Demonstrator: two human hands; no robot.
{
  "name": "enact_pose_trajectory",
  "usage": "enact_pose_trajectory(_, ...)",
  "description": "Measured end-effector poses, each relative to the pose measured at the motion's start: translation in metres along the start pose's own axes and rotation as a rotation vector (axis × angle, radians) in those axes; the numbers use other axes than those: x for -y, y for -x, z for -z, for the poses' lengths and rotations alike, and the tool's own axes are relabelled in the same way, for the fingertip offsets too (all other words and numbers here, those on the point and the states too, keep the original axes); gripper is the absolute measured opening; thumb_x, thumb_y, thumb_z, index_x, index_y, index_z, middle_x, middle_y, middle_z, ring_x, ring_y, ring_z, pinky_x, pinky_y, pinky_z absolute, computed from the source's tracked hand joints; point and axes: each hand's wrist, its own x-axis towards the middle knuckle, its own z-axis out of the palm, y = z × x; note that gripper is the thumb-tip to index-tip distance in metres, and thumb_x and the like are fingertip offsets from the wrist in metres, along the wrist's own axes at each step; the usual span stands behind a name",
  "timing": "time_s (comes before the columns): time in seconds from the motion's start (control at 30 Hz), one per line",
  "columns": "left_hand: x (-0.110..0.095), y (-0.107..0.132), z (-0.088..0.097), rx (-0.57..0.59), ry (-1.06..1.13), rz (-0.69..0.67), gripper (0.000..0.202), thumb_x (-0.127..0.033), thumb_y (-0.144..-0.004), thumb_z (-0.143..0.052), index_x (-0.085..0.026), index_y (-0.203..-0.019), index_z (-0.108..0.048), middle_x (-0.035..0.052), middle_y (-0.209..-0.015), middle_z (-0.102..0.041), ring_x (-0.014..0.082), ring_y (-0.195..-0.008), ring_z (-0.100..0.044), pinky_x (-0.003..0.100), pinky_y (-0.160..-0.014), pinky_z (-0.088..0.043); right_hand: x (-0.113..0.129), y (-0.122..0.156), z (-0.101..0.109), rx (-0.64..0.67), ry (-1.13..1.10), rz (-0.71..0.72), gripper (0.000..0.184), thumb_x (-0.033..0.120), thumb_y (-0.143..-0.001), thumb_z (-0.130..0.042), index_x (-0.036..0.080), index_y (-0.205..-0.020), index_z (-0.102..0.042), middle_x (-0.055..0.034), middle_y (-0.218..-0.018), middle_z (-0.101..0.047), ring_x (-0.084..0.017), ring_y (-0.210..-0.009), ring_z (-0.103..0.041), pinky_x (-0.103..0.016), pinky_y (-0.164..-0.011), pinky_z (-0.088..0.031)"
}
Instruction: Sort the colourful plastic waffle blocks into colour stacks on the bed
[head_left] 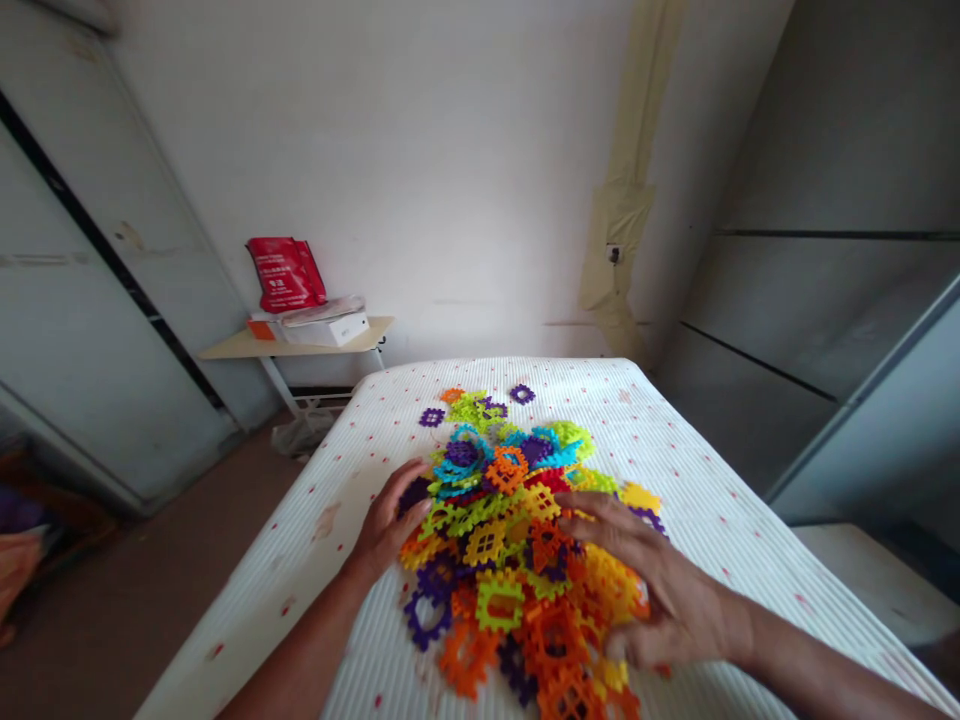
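Observation:
A heap of colourful interlocking plastic tiles (484, 545) with notched edges lies on the white spotted cover (322, 580). My left hand (384, 525) rests against the heap's left side, thumb and fingers apart around a dark purple tile (412, 495); I see no firm grip on it. Over the right side spreads my right hand (656, 575), fingers stretched across yellow and orange tiles, thumb held low and away. An orange tile (508, 468) tops the pile near several blue ones. Beyond it, a loose purple tile (522, 394) and another purple tile (432, 417) lie apart.
At the back left, a small table (247, 345) bears a white box (330, 328) and a red bag (285, 275). A wall socket (615, 254) sits amid tan tape. Grey cabinets (817, 290) stand to the right, pale sliding doors (82, 300) to the left.

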Motion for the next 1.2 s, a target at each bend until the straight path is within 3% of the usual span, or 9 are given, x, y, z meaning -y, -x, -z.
enact_pose_trajectory(0.1, -0.001, 0.007, 0.005, -0.096, -0.215, -0.103, 0.048, -0.046, -0.079, -0.052, -0.022, -0.12, -0.056, 0.0082, -0.132, -0.052, 0.0263, -0.126, -0.044, 0.04, -0.109, -0.031, 0.02, 0.041, -0.017, 0.1, 0.204, 0.106, 0.085, 0.062, -0.076, -0.057, 0.037, -0.146, -0.016, -0.0056, -0.149, -0.031, -0.031, -0.134, -0.031, -0.05, -0.107, -0.032)
enact_pose_trajectory(0.2, 0.002, 0.012, 0.011, -0.192, -0.395, -0.155, 0.049, -0.047, -0.08, -0.049, -0.023, -0.122, -0.054, 0.0091, -0.129, -0.054, 0.0265, -0.124, -0.046, 0.04, -0.107, -0.033, 0.032, 0.062, -0.032, 0.182, 0.364, 0.175, 0.072, 0.054, -0.08, -0.054, 0.04, -0.144, -0.023, -0.0012, -0.146, -0.035, -0.029, -0.135, -0.029, -0.051, -0.11, -0.027)
enact_pose_trajectory(0.3, 0.011, 0.017, 0.014, -0.223, -0.549, -0.053, 0.056, -0.049, -0.081, -0.045, -0.021, -0.129, -0.048, 0.0126, -0.132, -0.052, 0.0298, -0.125, -0.044, 0.045, -0.106, -0.033, 0.03, 0.066, -0.046, 0.169, 0.476, 0.22, 0.06, 0.048, -0.084, -0.051, 0.038, -0.14, -0.034, -0.0013, -0.146, -0.035, -0.03, -0.136, -0.028, -0.055, -0.111, -0.023)
enact_pose_trajectory(0.37, 0.019, 0.022, 0.014, -0.184, -0.597, 0.045, 0.059, -0.052, -0.081, -0.043, -0.018, -0.13, -0.048, 0.0151, -0.133, -0.05, 0.0321, -0.126, -0.043, 0.048, -0.105, -0.033, 0.023, 0.064, -0.055, 0.136, 0.483, 0.236, 0.058, 0.049, -0.084, -0.05, 0.035, -0.139, -0.037, -0.003, -0.147, -0.033, -0.033, -0.136, -0.026, -0.059, -0.11, -0.019)
enact_pose_trajectory(0.57, 0.027, 0.037, 0.005, 0.002, -0.524, 0.02, 0.054, -0.048, -0.083, -0.044, -0.022, -0.13, -0.049, 0.0101, -0.135, -0.051, 0.0254, -0.127, -0.044, 0.043, -0.107, -0.033, -0.011, 0.041, -0.065, 0.081, 0.447, 0.204, 0.056, 0.05, -0.085, -0.049, 0.034, -0.138, -0.04, -0.0055, -0.148, -0.032, -0.034, -0.136, -0.024, -0.062, -0.108, -0.016)
enact_pose_trajectory(0.77, 0.015, 0.056, -0.004, -0.005, -0.512, -0.07, 0.056, -0.046, -0.079, -0.052, -0.025, -0.131, -0.049, 0.0098, -0.133, -0.053, 0.0281, -0.123, -0.048, 0.046, -0.103, -0.038, -0.047, 0.014, -0.062, 0.13, 0.459, 0.216, 0.067, 0.063, -0.082, -0.047, 0.029, -0.139, -0.038, -0.0102, -0.151, -0.024, -0.036, -0.136, -0.022, -0.062, -0.106, -0.019)
enact_pose_trajectory(1.0, -0.005, 0.079, -0.013, 0.012, -0.475, -0.097, 0.053, -0.045, -0.079, -0.054, -0.032, -0.13, -0.048, 0.0078, -0.13, -0.056, 0.0292, -0.12, -0.05, 0.048, -0.099, -0.04, -0.073, -0.03, -0.065, 0.046, 0.483, 0.207, 0.061, 0.05, -0.085, -0.05, 0.021, -0.138, -0.04, -0.0166, -0.148, -0.028, -0.035, -0.135, -0.023, -0.061, -0.104, -0.021)
enact_pose_trajectory(1.2, -0.016, 0.086, -0.016, 0.002, -0.545, -0.13, 0.048, -0.045, -0.078, -0.056, -0.034, -0.125, -0.054, 0.0053, -0.118, -0.064, 0.0301, -0.109, -0.058, 0.05, -0.091, -0.042, -0.072, -0.072, -0.078, -0.006, 0.429, 0.109, 0.055, 0.04, -0.083, -0.055, 0.02, -0.133, -0.045, -0.0153, -0.146, -0.033, -0.032, -0.133, -0.026, -0.057, -0.106, -0.018)
